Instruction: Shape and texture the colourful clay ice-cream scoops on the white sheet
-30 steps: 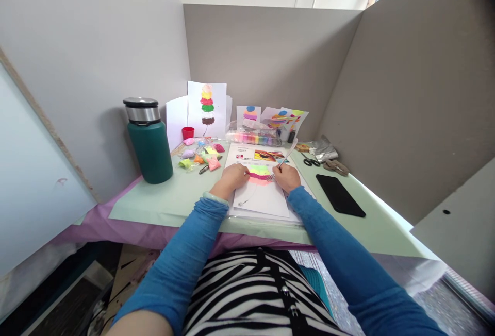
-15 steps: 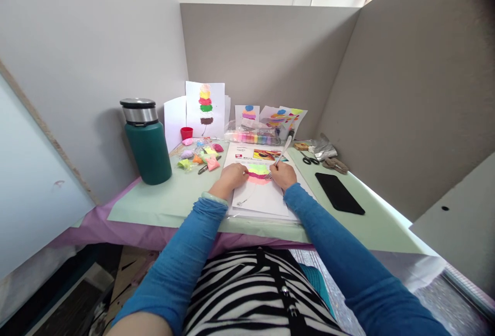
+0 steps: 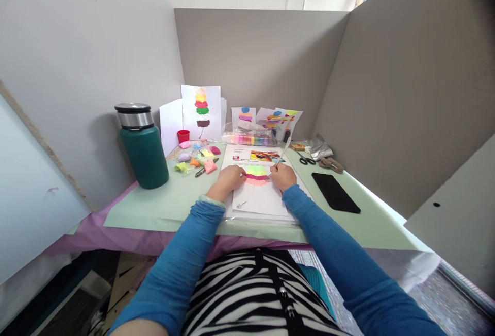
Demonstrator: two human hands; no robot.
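Note:
A white sheet of paper (image 3: pixel 260 203) lies in front of me, with bands of yellow-green, magenta and pale pink clay (image 3: pixel 256 176) stacked across its upper part. My right hand (image 3: pixel 283 176) is closed round a metal fork (image 3: pixel 285 146). The fork's handle leans up and away, and its tines rest at the right end of the magenta band. At the left end of that band is my left hand (image 3: pixel 231 179), fingers curled and tips drawn together; anything between them is too small to make out.
Left of the paper lie several colourful clay lumps (image 3: pixel 209 165), a red cup (image 3: pixel 183 136) and a green bottle (image 3: pixel 142 150). Propped pictures (image 3: pixel 201 112) and a colourful clay pack (image 3: pixel 251 137) stand behind. To the right are scissors (image 3: pixel 307 160) and a black phone (image 3: pixel 335 192). Grey panels (image 3: pixel 263 57) enclose the table.
The whole view has shifted slightly with my head. My left hand has drawn a little left from the clay bands; my right hand keeps the fork at their right end.

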